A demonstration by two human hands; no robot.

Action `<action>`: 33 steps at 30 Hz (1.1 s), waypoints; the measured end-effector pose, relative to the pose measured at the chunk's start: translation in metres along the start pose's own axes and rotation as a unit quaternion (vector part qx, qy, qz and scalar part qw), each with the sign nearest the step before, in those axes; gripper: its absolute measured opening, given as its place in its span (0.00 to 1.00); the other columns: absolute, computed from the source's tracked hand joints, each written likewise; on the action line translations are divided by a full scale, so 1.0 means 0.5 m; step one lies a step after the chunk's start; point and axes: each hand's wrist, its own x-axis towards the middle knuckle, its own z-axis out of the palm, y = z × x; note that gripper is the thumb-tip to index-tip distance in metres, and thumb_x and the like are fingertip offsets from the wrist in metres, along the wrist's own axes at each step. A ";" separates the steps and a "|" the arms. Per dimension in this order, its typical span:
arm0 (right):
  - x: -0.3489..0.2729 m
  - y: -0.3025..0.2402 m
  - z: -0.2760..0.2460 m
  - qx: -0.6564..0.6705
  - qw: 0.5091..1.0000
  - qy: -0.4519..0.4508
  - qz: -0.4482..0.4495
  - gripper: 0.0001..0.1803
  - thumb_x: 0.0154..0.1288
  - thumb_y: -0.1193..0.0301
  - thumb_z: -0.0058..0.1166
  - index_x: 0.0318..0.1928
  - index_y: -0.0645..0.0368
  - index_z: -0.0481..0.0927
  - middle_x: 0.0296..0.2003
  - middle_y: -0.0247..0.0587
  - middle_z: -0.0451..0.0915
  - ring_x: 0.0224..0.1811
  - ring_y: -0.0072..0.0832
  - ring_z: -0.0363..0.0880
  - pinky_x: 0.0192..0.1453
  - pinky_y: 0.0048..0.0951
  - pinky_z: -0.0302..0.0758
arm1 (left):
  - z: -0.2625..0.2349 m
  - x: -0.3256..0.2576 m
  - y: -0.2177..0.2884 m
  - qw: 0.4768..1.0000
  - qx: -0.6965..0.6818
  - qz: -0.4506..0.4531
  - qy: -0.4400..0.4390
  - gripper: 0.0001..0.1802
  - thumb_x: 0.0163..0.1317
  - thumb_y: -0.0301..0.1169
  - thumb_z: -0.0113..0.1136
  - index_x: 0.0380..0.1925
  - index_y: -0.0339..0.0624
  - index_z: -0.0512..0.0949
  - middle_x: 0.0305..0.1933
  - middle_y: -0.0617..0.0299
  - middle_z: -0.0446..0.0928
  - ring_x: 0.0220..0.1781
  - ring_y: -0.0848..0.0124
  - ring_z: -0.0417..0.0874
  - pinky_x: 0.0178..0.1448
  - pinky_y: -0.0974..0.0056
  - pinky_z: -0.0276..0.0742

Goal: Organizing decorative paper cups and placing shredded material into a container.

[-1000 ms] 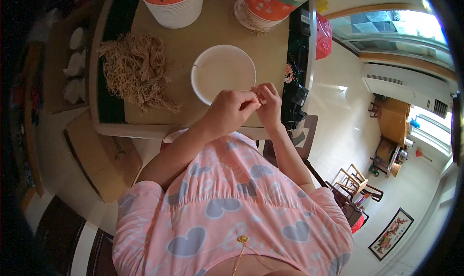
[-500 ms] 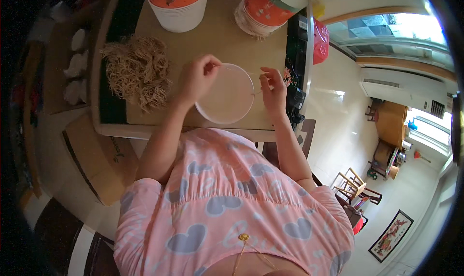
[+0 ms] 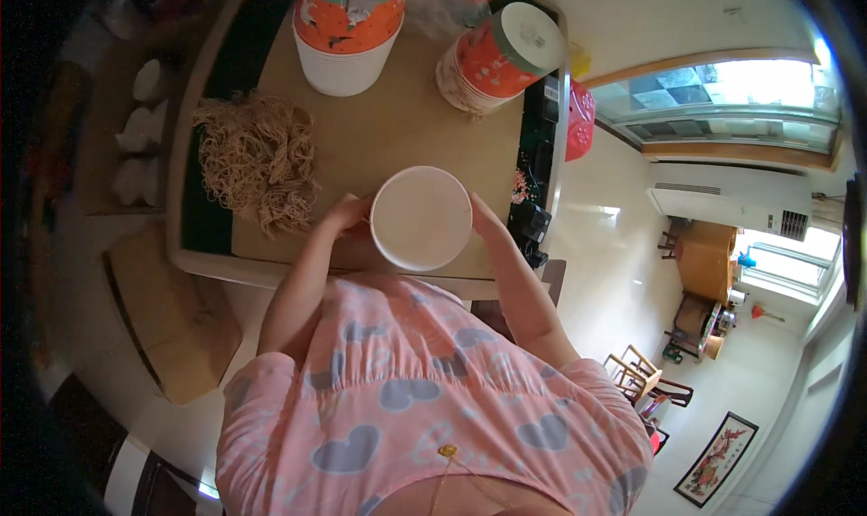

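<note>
A round white paper bucket [image 3: 421, 218] faces me with its open mouth, close to the table's front edge. My left hand [image 3: 354, 213] grips its left side and my right hand [image 3: 483, 218] its right side. Most fingers of both hands are hidden behind the bucket wall. To the left lies a loose heap of tan strings [image 3: 257, 159]. Farther back stand a stack of white buckets with an orange and green one on top [image 3: 350, 42] and a second stack with an orange and green bucket [image 3: 502, 51].
Brown board covers the table [image 3: 361, 137]. Along its right edge lie dark boxy items [image 3: 531, 220], with a red plastic thing [image 3: 581, 123] beyond. A cardboard box [image 3: 176, 317] stands on the floor at left. Chairs [image 3: 646, 376] are off to the right.
Both hands have gone from a thin string above the bucket's rim down to the bucket's sides. The string between them no longer shows. The view has shifted, showing more of the table's far side.
</note>
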 end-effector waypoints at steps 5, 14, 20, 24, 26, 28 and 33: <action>-0.059 -0.179 0.003 0.099 0.981 -0.070 -0.153 0.19 0.62 0.63 0.46 0.43 0.65 0.79 0.34 0.43 0.81 0.26 0.26 0.77 0.27 0.30 0.70 | 0.015 -0.020 0.047 0.893 0.041 0.396 0.210 0.21 0.65 0.40 0.45 0.49 0.36 0.72 0.37 0.48 0.79 0.36 0.57 0.82 0.37 0.59 0.76; -0.193 -0.666 -0.176 -0.213 0.838 0.287 -0.413 0.18 0.69 0.71 0.42 0.56 0.62 0.71 0.35 0.36 0.79 0.28 0.20 0.78 0.31 0.19 0.76 | 0.042 -0.234 0.557 0.550 0.153 0.739 0.358 0.33 0.60 0.26 0.53 0.66 0.51 0.58 0.64 0.53 0.65 0.63 0.55 0.69 0.63 0.59 0.66; -0.042 -0.676 -0.264 -0.097 0.841 0.272 -0.457 0.15 0.65 0.75 0.41 0.50 0.59 0.76 0.37 0.40 0.80 0.40 0.20 0.76 0.42 0.25 0.75 | 0.043 -0.151 0.621 0.559 0.211 0.731 0.329 0.36 0.56 0.27 0.57 0.65 0.53 0.58 0.65 0.54 0.64 0.63 0.54 0.68 0.63 0.55 0.67; -0.002 -0.619 -0.280 -0.203 0.792 0.364 -0.446 0.21 0.59 0.81 0.41 0.52 0.55 0.76 0.47 0.46 0.77 0.48 0.31 0.75 0.52 0.30 0.73 | 0.039 -0.134 0.564 0.598 0.272 0.676 0.333 0.32 0.56 0.25 0.57 0.62 0.51 0.63 0.64 0.53 0.64 0.61 0.56 0.71 0.62 0.55 0.69; -0.047 -0.635 -0.218 -0.240 0.759 0.409 -0.447 0.27 0.52 0.87 0.42 0.54 0.55 0.75 0.53 0.45 0.72 0.53 0.36 0.74 0.55 0.31 0.72 | 0.019 -0.135 0.519 0.640 0.228 0.645 0.350 0.23 0.55 0.24 0.58 0.53 0.48 0.72 0.58 0.54 0.70 0.57 0.58 0.74 0.58 0.56 0.72; -0.081 -0.644 -0.177 -0.301 0.716 0.388 -0.496 0.26 0.53 0.87 0.41 0.53 0.55 0.76 0.52 0.45 0.73 0.53 0.36 0.74 0.55 0.32 0.72 | 0.002 -0.194 0.505 0.629 0.234 0.641 0.373 0.19 0.55 0.24 0.58 0.49 0.47 0.74 0.54 0.56 0.73 0.55 0.58 0.75 0.56 0.57 0.72; -0.038 -0.622 -0.104 -0.465 0.669 0.305 -0.492 0.14 0.60 0.70 0.54 0.48 0.48 0.80 0.54 0.43 0.73 0.56 0.43 0.70 0.58 0.41 0.68 | -0.107 -0.302 0.526 0.455 0.361 0.591 0.559 0.13 0.54 0.30 0.62 0.40 0.47 0.76 0.43 0.64 0.76 0.50 0.62 0.73 0.54 0.57 0.70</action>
